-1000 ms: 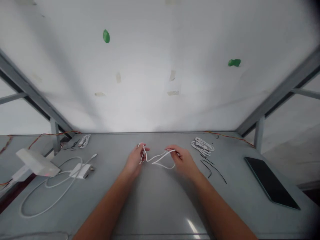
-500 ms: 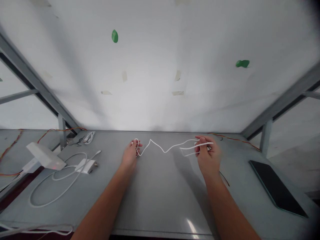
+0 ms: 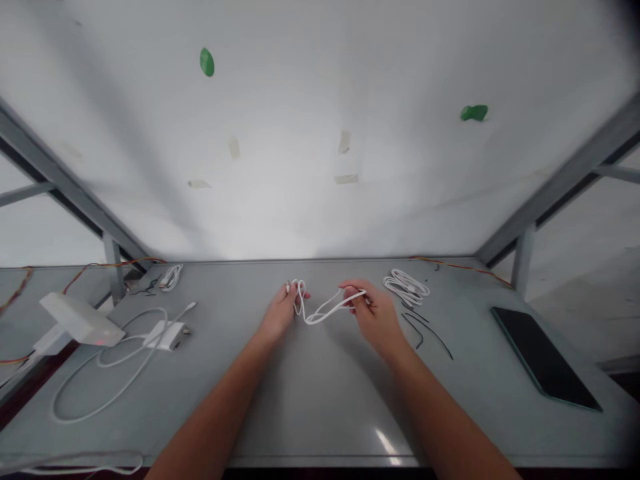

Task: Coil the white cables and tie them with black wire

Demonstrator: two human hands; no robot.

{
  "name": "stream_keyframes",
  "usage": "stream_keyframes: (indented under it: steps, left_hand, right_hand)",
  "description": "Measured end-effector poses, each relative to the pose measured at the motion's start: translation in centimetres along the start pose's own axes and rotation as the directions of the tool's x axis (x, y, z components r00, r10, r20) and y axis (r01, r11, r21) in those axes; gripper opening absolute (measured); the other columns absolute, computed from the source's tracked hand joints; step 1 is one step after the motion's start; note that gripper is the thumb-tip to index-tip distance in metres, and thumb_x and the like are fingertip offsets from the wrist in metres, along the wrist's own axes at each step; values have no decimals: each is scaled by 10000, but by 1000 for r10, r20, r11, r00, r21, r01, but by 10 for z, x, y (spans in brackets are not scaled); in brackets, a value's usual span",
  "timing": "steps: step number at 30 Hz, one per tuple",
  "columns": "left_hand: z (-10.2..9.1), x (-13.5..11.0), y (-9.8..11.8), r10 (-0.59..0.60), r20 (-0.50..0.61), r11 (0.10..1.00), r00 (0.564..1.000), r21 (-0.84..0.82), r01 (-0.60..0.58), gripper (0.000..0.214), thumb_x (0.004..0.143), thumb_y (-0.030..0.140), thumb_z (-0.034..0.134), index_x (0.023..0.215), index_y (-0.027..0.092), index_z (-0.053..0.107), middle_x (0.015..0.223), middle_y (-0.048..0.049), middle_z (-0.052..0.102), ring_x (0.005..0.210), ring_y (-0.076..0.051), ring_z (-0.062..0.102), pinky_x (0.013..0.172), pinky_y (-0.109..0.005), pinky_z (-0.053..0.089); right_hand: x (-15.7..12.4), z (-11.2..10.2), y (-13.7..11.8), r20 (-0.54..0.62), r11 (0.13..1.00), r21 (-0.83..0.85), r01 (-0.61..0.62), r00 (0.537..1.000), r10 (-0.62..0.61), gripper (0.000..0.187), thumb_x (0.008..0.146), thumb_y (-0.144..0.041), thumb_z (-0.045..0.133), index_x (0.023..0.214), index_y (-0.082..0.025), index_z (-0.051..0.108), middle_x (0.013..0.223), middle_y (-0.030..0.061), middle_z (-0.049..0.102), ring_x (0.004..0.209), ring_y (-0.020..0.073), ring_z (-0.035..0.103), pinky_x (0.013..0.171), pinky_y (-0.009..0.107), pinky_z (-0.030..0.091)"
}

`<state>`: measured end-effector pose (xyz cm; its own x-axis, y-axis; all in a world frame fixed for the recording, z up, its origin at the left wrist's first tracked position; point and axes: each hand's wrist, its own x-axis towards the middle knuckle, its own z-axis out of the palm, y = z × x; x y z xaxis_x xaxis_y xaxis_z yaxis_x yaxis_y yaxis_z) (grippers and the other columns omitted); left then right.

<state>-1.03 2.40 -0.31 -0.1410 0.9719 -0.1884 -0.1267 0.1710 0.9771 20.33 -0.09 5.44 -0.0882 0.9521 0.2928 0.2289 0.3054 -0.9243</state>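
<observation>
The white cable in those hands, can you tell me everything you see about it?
The white cable is thin and smooth and looks like rubbery plastic. It bends into a narrow loop and a long, flat loop, with the strands crossing near the left hand. That hand and the right hand pinch it, holding it near the grey table. Its tips are too small to make out.

Cable [image 3: 327, 311]: plain white
Desk [image 3: 310, 413]: dull grey
Tablet [image 3: 545, 357]: black, thin green-tinged edge
Wall [image 3: 320, 133]: white, two green patches [image 3: 207, 62]
Wires [image 3: 465, 267]: orange-red, twisted with yellow
</observation>
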Motion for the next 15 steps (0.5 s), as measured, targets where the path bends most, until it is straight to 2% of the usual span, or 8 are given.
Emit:
stream_keyframes:
  steps: [4, 8, 11, 13, 15]
  left_hand:
    - [3, -6, 4, -1, 7, 997, 1000, -73, 1, 483, 805, 650, 738, 960, 194, 703, 813, -38, 683, 691, -158, 562, 632, -266, 401]
    - [6, -10, 9, -38, 13, 995, 999, -92, 39, 467, 782, 664, 754, 846, 214, 647, 701, -3, 609, 686, -172, 592, 607, -265, 425]
    - [9, -12, 10, -123, 85, 980, 989, -148, 135, 502, 802, 721, 699, 858, 234, 592, 654, 20, 556, 618, -175, 590, 560, -277, 421]
    - [10, -14, 10, -205, 145, 959, 968, -167, 228, 595, 801, 817, 611, 893, 230, 570, 636, 35, 524, 531, -154, 544, 514, -274, 388]
    - [10, -17, 11, -232, 205, 951, 951, -160, 266, 666, 794, 876, 538, 912, 221, 561, 634, 42, 515, 479, -127, 497, 488, -257, 353]
  right_hand:
    - [-1, 8, 2, 99, 994, -100, 54, 994, -44, 308, 982, -408, 539, 1049, -223, 776, 798, 55, 727, 711, 189, 649, 676, 295, 509]
    - [0, 17, 4, 163, 998, -61, 21, 987, -11, 325, 980, -402, 527, 1069, -225, 785, 866, 67, 747, 746, 191, 658, 681, 293, 514]
    - [1, 21, 5, 199, 1000, -15, -4, 980, 6, 340, 992, -406, 511, 1086, -225, 783, 892, 65, 740, 765, 190, 652, 685, 292, 513]
    - [2, 21, 4, 229, 998, -30, 60, 972, -52, 345, 1005, -383, 494, 1111, -228, 783, 911, 64, 730, 798, 192, 648, 731, 304, 510]
    - [2, 19, 3, 270, 988, -63, 142, 955, -120, 357, 1017, -339, 467, 1163, -239, 777, 932, 65, 723, 837, 196, 647, 779, 314, 502]
